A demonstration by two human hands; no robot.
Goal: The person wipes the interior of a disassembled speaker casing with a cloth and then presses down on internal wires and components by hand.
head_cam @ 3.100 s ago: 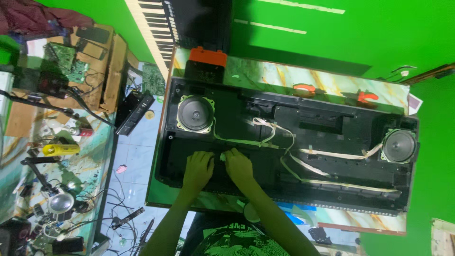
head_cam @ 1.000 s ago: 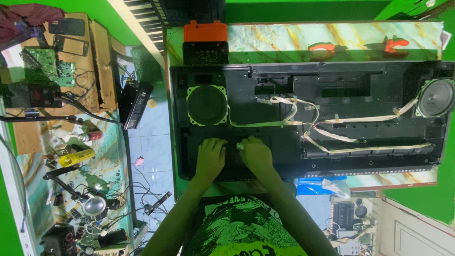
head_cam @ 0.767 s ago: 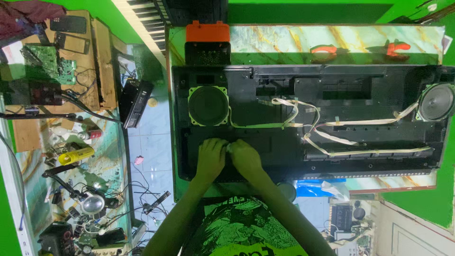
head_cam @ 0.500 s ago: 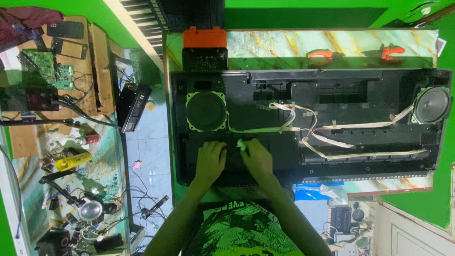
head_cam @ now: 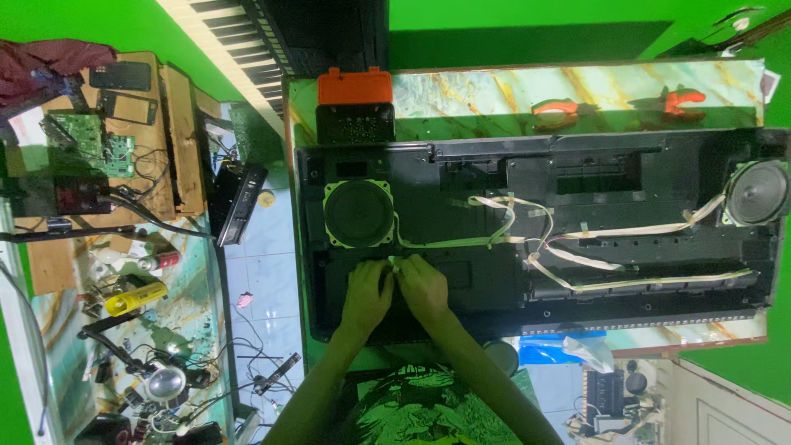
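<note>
On the marbled green table [head_cam: 494, 95], seen from the head camera, we find an opened black keyboard case [head_cam: 535, 222] lying flat with its insides up, filling most of the tabletop. Both of our hands rest on its near left part, just below the round left speaker [head_cam: 358, 213]. Our left hand [head_cam: 367, 295] lies palm down, fingers curled and close together, their tips at the end of a pale flat ribbon cable [head_cam: 449, 242]. Our right hand [head_cam: 422, 286] sits touching the left one, fingers bent and bunched at the same spot; we cannot tell whether either hand actually pinches the cable end, as the tips are too small to read.

That cable runs rightward from our fingers along the case, loops up near the middle, and meets other pale ribbons that trail toward the right speaker [head_cam: 756, 193] at the far right end. Beyond the case, an orange and black box [head_cam: 355, 103] stands at the table's far left corner, and two orange-handled tools [head_cam: 618, 103] lie on the bare marbled strip. Left of the table, a cluttered side bench [head_cam: 49, 272] carries a green circuit board [head_cam: 91, 142], a yellow tube [head_cam: 136, 298] and tangled wires.
</note>
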